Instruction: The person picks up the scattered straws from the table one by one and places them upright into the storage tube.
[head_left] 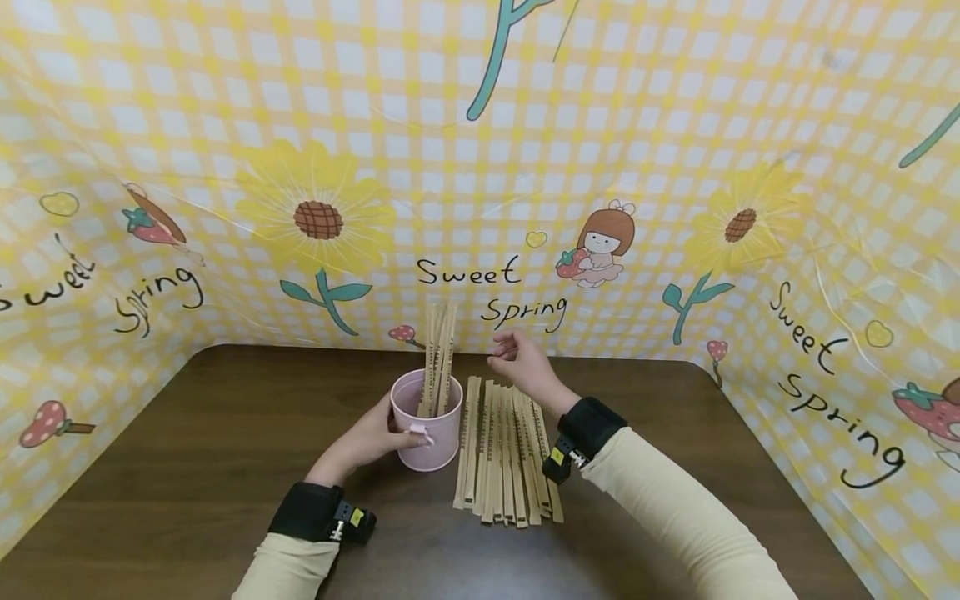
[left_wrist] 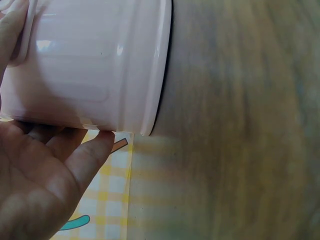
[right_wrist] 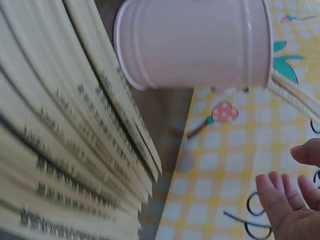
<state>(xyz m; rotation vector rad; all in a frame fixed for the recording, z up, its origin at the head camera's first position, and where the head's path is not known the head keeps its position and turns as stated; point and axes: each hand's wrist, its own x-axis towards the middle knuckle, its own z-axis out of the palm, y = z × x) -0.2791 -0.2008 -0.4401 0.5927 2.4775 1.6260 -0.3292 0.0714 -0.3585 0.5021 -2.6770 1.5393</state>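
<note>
We see our left hand (head_left: 367,439) curled round the near left side of the round pink metal cup (head_left: 427,422). Its fingers (left_wrist: 90,155) wrap the smooth wall of the cup, and the thumb lies by a small pink handle. The cup stands upright on the dark brown wooden desk (head_left: 187,433), near the middle.

Our right hand (head_left: 521,362) is up in the air, just right of the cup and above the far end of the row of flat pale wooden sticks (head_left: 506,454). Its fingers (right_wrist: 280,197) are bent loosely and hold nothing. Both wrists wear black bands, and both sleeves are cream.

A few long wooden sticks (head_left: 438,354) stand in the cup and lean out past its rim. The other sticks lie side by side on the desk, just right of the cup, touching each other. They are thin and flat, with small dark print on them.

The desk has rounded far corners. A shiny yellow and white checked cloth (head_left: 480,150) stands round it on the left, far and right sides. It shows sunflowers, strawberries, mushrooms and the words "Sweet Spring".
</note>
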